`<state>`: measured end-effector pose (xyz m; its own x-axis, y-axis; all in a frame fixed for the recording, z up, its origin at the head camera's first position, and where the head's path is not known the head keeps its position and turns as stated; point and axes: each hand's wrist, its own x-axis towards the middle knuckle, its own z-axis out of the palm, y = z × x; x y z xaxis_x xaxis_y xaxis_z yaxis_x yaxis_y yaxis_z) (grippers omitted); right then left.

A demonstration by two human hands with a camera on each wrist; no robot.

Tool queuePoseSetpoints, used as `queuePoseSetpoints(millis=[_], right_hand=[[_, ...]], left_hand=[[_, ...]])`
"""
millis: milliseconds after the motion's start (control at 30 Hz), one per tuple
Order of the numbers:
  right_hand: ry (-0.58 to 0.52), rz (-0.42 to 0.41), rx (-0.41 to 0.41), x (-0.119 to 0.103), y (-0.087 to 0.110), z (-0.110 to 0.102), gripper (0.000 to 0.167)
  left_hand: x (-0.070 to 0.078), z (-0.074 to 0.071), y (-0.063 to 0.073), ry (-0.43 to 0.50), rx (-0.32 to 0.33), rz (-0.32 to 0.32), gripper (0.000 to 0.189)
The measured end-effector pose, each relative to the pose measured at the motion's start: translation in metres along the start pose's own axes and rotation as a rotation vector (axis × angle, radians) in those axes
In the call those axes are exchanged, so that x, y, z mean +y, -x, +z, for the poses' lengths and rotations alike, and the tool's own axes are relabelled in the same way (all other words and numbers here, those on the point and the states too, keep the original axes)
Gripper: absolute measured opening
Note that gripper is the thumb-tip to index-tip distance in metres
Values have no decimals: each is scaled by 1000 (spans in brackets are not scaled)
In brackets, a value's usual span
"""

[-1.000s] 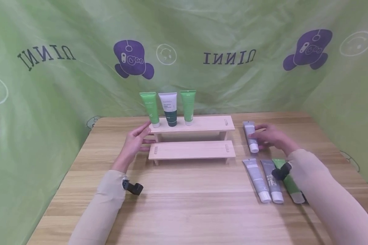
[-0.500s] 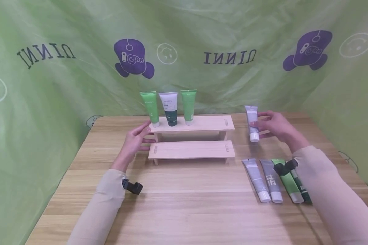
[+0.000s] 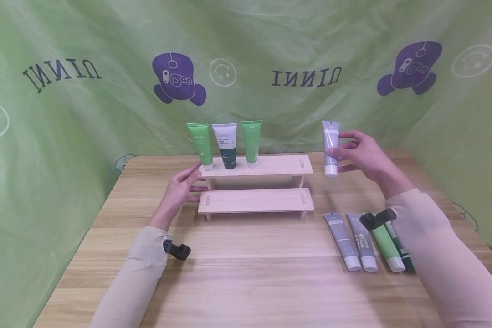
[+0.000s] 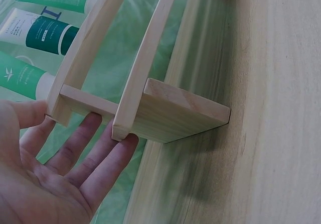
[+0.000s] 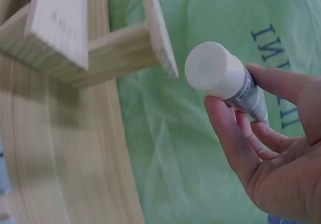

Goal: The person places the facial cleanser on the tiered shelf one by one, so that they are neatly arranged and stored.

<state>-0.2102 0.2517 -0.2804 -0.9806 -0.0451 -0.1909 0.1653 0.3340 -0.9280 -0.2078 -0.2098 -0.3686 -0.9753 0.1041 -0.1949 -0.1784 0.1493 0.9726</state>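
My right hand pinches a pale grey squeeze tube between thumb and fingers, upright with its white cap down. It is raised above the table, to the right of a two-tier wooden shelf. At the shelf's left end, my left hand rests its extended fingertips; the left wrist view shows them touching the board ends and the side panel. On the upper tier stand a green tube, a white and dark green tube and another green tube, caps down.
Several tubes lie side by side on the table at the right: a light grey tube, a darker grey tube, a green tube and a dark green tube partly behind my right sleeve. A green printed curtain hangs behind.
My right hand has lifted the grey tube from near the table, bringing it higher and more upright, then slightly left. My left hand has stayed at the shelf's end.
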Motion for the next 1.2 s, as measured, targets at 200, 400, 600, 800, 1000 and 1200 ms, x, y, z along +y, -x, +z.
queuePoseSetpoints(millis=[200,400,600,800,1000,1200], right_hand=[[-22,-27,6,-18,3,16,75],[-39,-81,16,-34,3,33,73],[-64,-129,42,-47,1,54,71],[-92,-188,68,-55,-2,75,69],[-92,-254,99,-55,-5,98,69],[-41,-352,163,-51,-6,116,70]], left_hand=[[-1,-1,0,2,-1,-1,50],[-1,-1,0,-2,4,-1,51],[0,-1,0,-7,9,5,51],[-1,0,0,-2,5,14,52],[0,0,1,-4,9,15,52],[0,1,1,-8,10,17,52]])
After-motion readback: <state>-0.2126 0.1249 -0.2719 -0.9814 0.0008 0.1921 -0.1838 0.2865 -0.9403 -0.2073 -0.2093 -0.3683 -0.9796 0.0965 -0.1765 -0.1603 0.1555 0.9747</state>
